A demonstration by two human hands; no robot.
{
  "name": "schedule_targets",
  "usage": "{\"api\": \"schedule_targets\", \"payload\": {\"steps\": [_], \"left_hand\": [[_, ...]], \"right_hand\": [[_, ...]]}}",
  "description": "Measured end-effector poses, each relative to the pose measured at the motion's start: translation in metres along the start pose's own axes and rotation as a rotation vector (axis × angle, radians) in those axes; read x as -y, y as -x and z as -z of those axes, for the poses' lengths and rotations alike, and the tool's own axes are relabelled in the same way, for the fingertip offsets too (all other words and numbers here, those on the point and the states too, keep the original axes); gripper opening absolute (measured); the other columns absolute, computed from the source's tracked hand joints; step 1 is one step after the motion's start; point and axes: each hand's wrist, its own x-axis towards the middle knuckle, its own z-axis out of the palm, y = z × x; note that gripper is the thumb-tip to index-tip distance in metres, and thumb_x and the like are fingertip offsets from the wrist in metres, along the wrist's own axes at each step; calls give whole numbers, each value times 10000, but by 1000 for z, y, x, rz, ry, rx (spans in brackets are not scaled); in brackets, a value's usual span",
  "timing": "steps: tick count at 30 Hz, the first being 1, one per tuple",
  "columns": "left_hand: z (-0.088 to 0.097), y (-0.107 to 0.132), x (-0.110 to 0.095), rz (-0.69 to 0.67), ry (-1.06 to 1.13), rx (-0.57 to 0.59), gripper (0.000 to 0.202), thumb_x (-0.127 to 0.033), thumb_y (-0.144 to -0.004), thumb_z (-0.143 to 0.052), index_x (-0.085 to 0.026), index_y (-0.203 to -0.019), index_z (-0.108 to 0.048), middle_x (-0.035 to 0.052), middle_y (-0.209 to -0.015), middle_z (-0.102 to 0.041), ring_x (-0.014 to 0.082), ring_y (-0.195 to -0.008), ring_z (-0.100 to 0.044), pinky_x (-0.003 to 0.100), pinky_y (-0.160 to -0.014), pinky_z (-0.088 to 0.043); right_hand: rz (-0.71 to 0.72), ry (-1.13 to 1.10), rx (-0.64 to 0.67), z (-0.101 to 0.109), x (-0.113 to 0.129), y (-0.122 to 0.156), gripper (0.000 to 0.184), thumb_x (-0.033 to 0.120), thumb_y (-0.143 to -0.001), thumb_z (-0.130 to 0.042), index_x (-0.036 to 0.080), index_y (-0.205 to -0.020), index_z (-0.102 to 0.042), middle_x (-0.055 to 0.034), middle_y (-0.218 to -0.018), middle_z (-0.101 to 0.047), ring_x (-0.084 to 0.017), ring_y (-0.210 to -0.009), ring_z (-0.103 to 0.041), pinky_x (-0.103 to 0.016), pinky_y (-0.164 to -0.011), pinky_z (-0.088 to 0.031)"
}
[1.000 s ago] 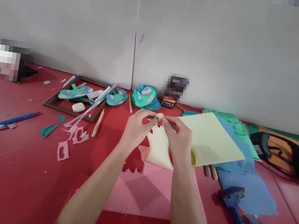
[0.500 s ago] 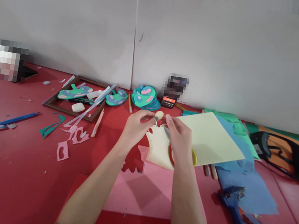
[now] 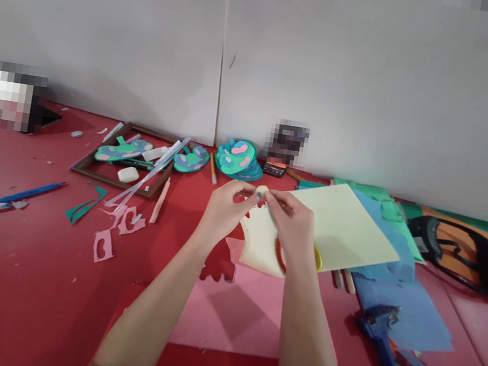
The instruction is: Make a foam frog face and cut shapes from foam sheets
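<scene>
A small cream-coloured piece, perhaps craft foam (image 3: 262,190), is pinched between the fingertips of both hands. My left hand (image 3: 227,206) grips it from the left, thumb and forefinger closed. From the right, my right hand (image 3: 290,219) meets it with closed fingertips. Under my right palm are scissors with red and yellow handles (image 3: 317,259); whether the hand also holds them I cannot tell. Just below the hands lies a cream sheet with a ragged cut top edge (image 3: 262,248), over a pink sheet (image 3: 233,319) with cut-outs.
A pale yellow sheet (image 3: 348,235) overlaps blue sheets (image 3: 408,311) at right, near a blue glue gun (image 3: 381,326). Left lie a brown frame (image 3: 142,190), pink scraps (image 3: 103,246) and a blue pen (image 3: 31,193). Green-blue cut-outs (image 3: 237,160) and a phone (image 3: 274,169) stand near the wall.
My right hand has moved slightly left, so both hands' fingertips now meet on the small cream piece, which is more covered. The other things have not moved.
</scene>
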Motion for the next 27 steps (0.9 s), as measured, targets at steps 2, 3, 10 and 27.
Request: {"api": "schedule_targets", "payload": {"steps": [2,3,10,27], "left_hand": [[0,0,0,4,-7,-3,252,-420,-754,-615,-194,-846,-681,52,-904,-693,175,-870,-631,240,-635,-516],[0,0,0,7,-9,-3,260,-431,-755,-611,-196,-841,-682,51,-899,-693,176,-867,-630,240,-634,-515],[0,1,-3,8,-29,-7,266,-451,-758,-602,-206,-817,-685,45,-873,-689,173,-858,-628,242,-635,-513],[0,2,-6,-25,-31,-31,229,-416,-770,-596,-209,-813,-684,41,-878,-683,169,-864,-620,236,-630,-508]], "right_hand": [[5,20,4,0,1,0,231,398,-733,-641,197,-832,-697,-44,-829,-698,-176,-780,-638,-320,-754,-491],[8,26,6,0,2,1,235,403,-733,-639,198,-832,-697,-46,-833,-698,-179,-784,-638,-325,-758,-492],[6,18,14,-1,5,2,242,412,-734,-636,201,-835,-695,-48,-838,-698,-182,-786,-641,-333,-762,-495],[35,38,16,0,7,2,267,424,-775,-588,200,-883,-685,-56,-872,-694,-181,-804,-632,-332,-772,-488]]}}
